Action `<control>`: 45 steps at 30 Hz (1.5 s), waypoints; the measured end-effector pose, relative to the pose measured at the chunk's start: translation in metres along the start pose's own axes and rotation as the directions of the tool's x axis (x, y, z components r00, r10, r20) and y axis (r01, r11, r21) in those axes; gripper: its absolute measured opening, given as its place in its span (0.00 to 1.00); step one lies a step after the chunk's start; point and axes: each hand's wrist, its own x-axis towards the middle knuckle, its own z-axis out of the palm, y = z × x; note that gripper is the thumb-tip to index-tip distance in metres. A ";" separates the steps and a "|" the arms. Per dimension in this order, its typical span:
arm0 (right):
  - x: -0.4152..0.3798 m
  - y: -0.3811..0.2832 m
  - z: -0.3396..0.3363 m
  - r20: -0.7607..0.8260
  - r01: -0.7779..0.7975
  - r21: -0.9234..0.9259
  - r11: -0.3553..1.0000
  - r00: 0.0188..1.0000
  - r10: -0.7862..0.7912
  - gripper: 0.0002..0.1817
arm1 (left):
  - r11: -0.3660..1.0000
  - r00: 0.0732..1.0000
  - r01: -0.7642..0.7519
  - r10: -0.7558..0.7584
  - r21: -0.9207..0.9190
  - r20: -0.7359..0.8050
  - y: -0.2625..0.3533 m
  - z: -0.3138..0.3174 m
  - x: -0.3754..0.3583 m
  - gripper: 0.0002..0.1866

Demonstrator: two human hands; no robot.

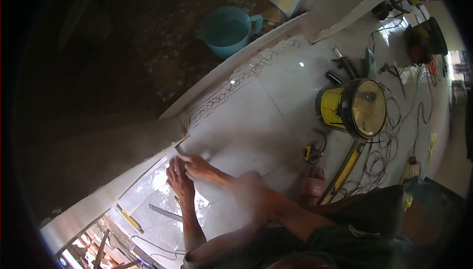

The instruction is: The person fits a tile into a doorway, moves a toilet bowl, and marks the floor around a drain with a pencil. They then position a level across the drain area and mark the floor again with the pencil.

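My left hand (180, 180) lies low by the foot of the wall, over the shiny pale floor tiles (256, 106), fingers bent and slightly apart, with nothing visible in them. Right beside it, my right hand (197, 166) has its fingers closed around a small thin object (178, 149), too small to name, whose tip points to the wall corner. The hands touch or nearly touch. A metal strip (165, 212) and a yellow tool (129, 218) rest on the tiles near my left forearm.
Beyond a raised edge stands a blue pitcher (227, 31). A scored strip (221, 95) runs along that edge. To the right are a yellow-black bucket (364, 107), a spirit level (342, 173), a tape measure (312, 153), a red object (313, 183) and tangled cords (378, 163).
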 end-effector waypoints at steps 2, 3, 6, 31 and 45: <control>-0.007 -0.004 0.001 0.161 0.099 -0.414 0.905 0.986 -0.034 0.25 | 0.985 0.985 0.173 -0.173 0.018 -0.017 0.003 -0.004 -0.011 0.28; -0.016 -0.015 -0.007 0.227 0.143 -0.502 0.853 0.973 -0.029 0.25 | 0.964 0.964 0.265 -0.264 0.026 -0.024 0.004 -0.005 -0.021 0.28; -0.049 -0.064 -0.061 0.326 0.186 -0.450 0.874 0.945 -0.033 0.23 | 0.980 0.979 0.186 -0.191 -0.068 -0.077 0.004 0.029 -0.044 0.30; -0.300 -0.125 -0.289 0.159 0.181 -0.870 0.459 0.983 -0.087 0.23 | 0.951 0.973 -0.169 0.202 -0.260 0.108 0.139 0.065 -0.087 0.34; -0.326 0.062 -0.219 -0.294 -0.130 -0.801 0.585 0.936 -0.195 0.29 | 0.940 0.958 -0.285 0.276 -0.186 -0.071 0.272 -0.144 0.218 0.60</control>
